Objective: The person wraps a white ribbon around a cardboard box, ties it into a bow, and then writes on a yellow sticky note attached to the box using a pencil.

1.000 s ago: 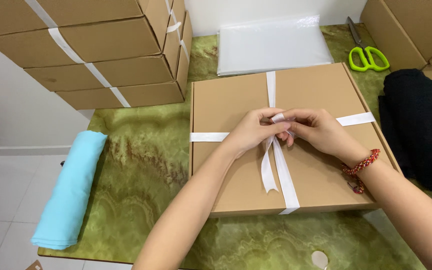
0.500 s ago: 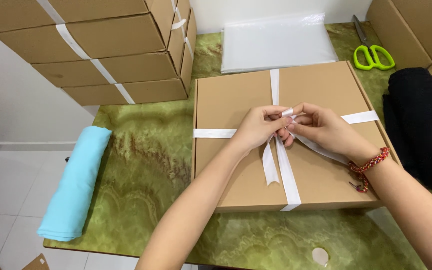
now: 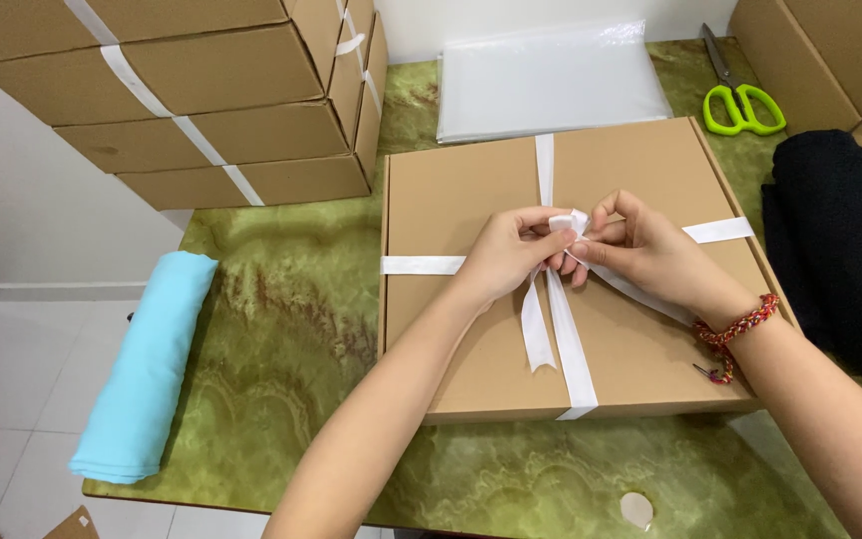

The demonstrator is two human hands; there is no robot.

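Both hands meet at the middle of the flat cardboard box on the green marbled desk, where the fingertips cover the white ribbon's crossing, so the knot itself is hard to make out. The left hand and right hand each have their grip pinched on the ribbon. Since half a second ago the hands have stayed there, and a small loop now stands up between them.

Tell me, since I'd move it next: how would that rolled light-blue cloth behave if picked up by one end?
The light-blue cloth would probably sag and unroll, since it looks soft and loosely rolled. It seems light. It overhangs the green table edge, so a push might slide it off.
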